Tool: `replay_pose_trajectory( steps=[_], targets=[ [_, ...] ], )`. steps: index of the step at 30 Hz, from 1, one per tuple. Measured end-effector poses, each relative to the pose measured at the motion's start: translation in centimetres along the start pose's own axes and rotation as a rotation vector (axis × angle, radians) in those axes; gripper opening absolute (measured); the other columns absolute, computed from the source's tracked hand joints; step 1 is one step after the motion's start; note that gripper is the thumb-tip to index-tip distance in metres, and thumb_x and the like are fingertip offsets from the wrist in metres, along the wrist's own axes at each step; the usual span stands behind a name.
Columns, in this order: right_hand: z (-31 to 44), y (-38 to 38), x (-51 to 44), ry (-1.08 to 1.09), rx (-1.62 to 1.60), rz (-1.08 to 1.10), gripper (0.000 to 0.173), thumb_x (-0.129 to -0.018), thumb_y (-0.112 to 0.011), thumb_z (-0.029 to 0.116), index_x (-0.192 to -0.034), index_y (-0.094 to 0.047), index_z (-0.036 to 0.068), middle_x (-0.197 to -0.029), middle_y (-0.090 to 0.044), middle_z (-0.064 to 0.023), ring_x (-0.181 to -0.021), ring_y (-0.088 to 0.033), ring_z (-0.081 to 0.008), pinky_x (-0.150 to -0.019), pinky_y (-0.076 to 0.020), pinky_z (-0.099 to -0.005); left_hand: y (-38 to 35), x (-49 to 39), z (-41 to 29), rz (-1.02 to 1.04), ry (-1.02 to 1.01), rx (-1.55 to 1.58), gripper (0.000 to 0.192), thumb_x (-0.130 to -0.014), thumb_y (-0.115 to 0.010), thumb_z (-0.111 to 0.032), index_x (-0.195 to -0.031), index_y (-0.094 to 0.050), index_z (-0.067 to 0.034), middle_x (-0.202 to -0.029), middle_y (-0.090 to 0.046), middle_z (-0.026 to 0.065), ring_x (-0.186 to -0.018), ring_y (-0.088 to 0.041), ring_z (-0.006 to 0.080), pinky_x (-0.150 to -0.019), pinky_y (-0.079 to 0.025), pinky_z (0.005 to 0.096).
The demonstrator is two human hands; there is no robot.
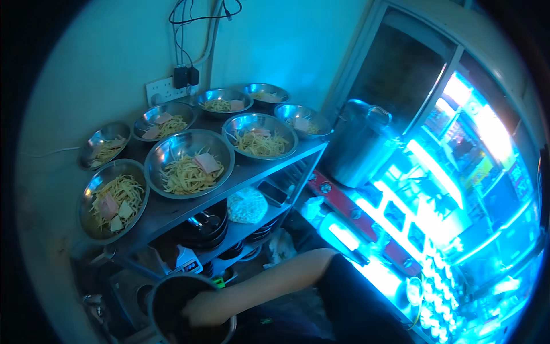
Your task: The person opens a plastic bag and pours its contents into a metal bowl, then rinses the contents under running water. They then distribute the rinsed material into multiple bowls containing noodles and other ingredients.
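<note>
My right hand (204, 308) reaches down inside a deep round metal pot (154, 296) at the bottom of the view. Its fingers are in dark shadow, so what they touch is hidden. My left hand is not plainly in view. Beyond the pot, several steel bowls stand on a metal shelf top. The large middle bowl (189, 139) and the left bowl (86, 225) hold pale shreds with pink slices; the left one also has pale squares. Another bowl (260, 120) to their right holds similar shreds and pink pieces.
Dark stacked bowls (215, 241), a bag of small white pieces (246, 204) and a white device with buttons (187, 260) sit below the shelf top. A tall steel stockpot (361, 146) stands at the right, by a red-fronted counter (337, 195). A power strip (163, 91) hangs on the wall.
</note>
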State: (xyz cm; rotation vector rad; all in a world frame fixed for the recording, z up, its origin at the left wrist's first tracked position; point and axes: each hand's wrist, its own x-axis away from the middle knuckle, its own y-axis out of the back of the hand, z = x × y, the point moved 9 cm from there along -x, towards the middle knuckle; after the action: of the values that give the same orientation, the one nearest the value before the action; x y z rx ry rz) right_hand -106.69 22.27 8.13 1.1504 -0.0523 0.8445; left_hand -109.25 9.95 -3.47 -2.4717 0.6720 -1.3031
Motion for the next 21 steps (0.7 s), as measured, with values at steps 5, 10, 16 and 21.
replay_pose_trajectory(
  steps=[5,10,16,21],
  targets=[
    [-2.8,-2.2,9.3,-0.248,-0.038,-0.202,0.029,-0.076,-0.057,0.012,-0.104,-0.058,0.011,-0.121,-0.042,-0.0141,-0.111,-0.044,-0.0302,-0.086,-0.0451,-0.0403,-11.8,0.8,2.7,0.311,-0.003,0.128,0.041,-0.090,-0.040,-0.024,-0.126,-0.036,-0.006,-0.123,-0.044,0.0168,-0.112,-0.045,0.0287,-0.093,-0.038,0.0444],
    [-5.8,-2.7,20.1,-0.610,0.025,-0.349,0.042,-0.071,-0.063,0.012,-0.111,-0.054,0.014,-0.120,-0.042,-0.0115,-0.107,-0.045,-0.0306,-0.083,-0.0460,-0.0406,-20.8,3.0,5.0,0.328,0.068,-0.139,0.047,-0.091,-0.038,-0.026,-0.130,-0.025,-0.004,-0.125,-0.040,0.0220,-0.111,-0.047,0.0306,-0.085,-0.048,0.0428],
    [-7.1,-3.6,29.7,-0.842,0.002,-0.340,0.047,-0.070,-0.065,0.016,-0.115,-0.050,0.017,-0.123,-0.038,-0.0128,-0.110,-0.043,-0.0301,-0.080,-0.0470,-0.0374,-29.3,3.8,7.2,0.363,0.291,-0.295,0.037,-0.089,-0.042,-0.026,-0.118,-0.039,-0.003,-0.122,-0.043,0.0198,-0.112,-0.046,0.0291,-0.090,-0.043,0.0429],
    [-8.5,-4.9,33.1,-0.842,-0.159,-0.237,0.031,-0.076,-0.057,0.011,-0.107,-0.054,0.011,-0.107,-0.050,-0.0118,-0.096,-0.055,-0.0252,-0.079,-0.0482,-0.0355,-37.1,2.1,9.3,0.729,0.400,-0.409,0.054,-0.091,-0.037,-0.031,-0.130,-0.013,-0.003,-0.119,-0.042,0.0243,-0.098,-0.055,0.0320,-0.072,-0.054,0.0426]
  ],
)
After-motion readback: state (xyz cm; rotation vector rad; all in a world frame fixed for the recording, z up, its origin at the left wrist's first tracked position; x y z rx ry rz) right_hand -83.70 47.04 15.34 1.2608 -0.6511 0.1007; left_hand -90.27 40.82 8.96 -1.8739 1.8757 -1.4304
